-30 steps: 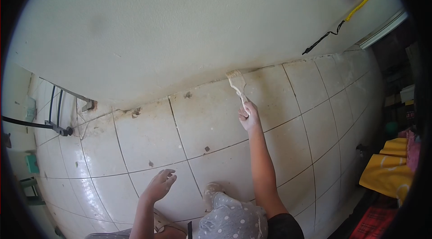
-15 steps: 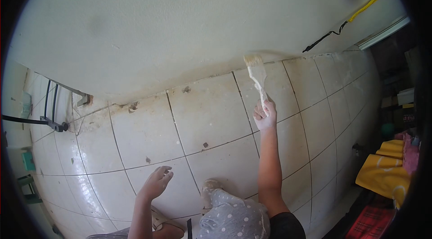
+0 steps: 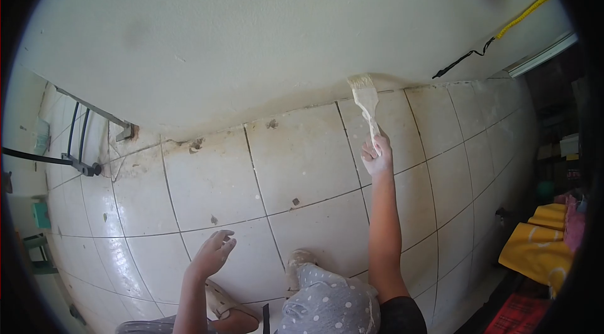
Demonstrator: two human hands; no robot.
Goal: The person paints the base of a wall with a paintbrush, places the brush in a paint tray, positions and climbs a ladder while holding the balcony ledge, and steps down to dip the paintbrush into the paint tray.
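A white paintbrush [image 3: 367, 102] with pale bristles is in my right hand [image 3: 379, 155], whose fingers are wrapped round its handle. The bristles are at the foot of the white wall [image 3: 264, 26], just above where it meets the tiled floor; whether they touch it I cannot tell. A brownish stain runs along this lower strip of wall. My left hand [image 3: 214, 253] hangs over the floor tiles [image 3: 207, 189] with its fingers stretched out and holds nothing. Whitish dust or paint marks both hands.
A black metal frame [image 3: 82, 166] stands on the left by a bracket [image 3: 128, 131] at the wall. On the right lie a yellow cloth [image 3: 531, 249] and a red plaid cloth [image 3: 519, 315]. A yellow and black cord [image 3: 465, 55] hangs on the wall. My knee [image 3: 330, 306] is below.
The brush has turned so its flat side faces me more, its bristles still by the wall's base. The view has shifted slightly. My left hand stays open.
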